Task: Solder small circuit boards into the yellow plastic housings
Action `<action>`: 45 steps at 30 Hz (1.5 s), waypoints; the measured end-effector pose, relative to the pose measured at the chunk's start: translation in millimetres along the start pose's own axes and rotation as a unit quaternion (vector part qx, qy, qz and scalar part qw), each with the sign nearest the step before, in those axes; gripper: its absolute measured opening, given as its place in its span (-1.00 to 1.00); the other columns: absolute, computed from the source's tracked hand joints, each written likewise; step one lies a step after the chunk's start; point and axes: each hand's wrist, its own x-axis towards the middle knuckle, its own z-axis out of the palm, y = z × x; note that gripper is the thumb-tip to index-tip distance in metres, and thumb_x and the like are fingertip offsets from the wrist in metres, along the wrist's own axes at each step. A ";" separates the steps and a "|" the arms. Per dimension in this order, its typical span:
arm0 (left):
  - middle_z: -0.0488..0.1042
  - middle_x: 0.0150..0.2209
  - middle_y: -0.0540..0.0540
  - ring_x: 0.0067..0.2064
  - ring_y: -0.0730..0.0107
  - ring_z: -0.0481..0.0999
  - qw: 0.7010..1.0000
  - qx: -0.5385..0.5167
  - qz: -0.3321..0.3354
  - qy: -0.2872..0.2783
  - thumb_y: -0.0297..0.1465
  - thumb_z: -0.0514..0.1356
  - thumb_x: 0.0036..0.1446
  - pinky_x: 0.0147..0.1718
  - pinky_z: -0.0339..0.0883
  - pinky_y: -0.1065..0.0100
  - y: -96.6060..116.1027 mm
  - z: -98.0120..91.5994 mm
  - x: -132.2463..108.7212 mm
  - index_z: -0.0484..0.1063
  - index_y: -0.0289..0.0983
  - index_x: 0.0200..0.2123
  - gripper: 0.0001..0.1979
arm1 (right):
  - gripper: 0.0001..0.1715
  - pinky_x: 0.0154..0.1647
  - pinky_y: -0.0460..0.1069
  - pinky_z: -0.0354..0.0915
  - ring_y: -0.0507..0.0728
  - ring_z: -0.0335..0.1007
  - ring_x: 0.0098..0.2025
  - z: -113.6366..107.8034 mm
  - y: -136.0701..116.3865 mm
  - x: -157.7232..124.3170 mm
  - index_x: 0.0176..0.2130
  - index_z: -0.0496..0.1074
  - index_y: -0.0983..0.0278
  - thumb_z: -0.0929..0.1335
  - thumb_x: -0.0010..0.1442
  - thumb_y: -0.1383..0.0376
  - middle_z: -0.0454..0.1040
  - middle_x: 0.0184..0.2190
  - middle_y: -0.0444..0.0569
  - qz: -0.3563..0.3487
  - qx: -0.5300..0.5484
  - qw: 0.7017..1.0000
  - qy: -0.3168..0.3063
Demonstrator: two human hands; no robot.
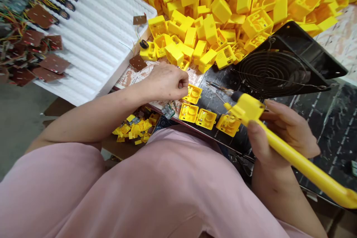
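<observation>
My left hand (167,81) rests on the table edge with its fingers pinched together beside an open yellow plastic case (192,94); what the fingertips hold is too small to make out. My right hand (281,130) grips a yellow-handled soldering iron (292,156), whose metal tip (220,88) points left over the black mat. Three more open yellow cases (206,118) lie in a row in front of me on the black mat (312,108).
A big heap of yellow plastic housings (223,3) fills the back of the table. A black fan (275,68) lies at the right. A white foam tray (95,41) at left holds brown circuit boards (41,16) with wires. More yellow parts (135,128) lie below the table.
</observation>
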 end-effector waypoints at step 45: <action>0.47 -0.46 0.00 -0.14 0.21 0.59 0.994 0.082 0.055 -0.055 -0.20 0.22 0.10 -0.10 0.36 0.33 -2.9 -11.4 21.6 0.59 -0.17 -0.38 -0.79 | -0.53 -0.32 0.05 0.58 0.13 0.62 -0.37 -5.7 -13.3 2.2 0.16 0.51 0.00 0.52 0.28 0.17 0.68 -0.23 -0.16 -0.049 -0.088 0.991 -0.093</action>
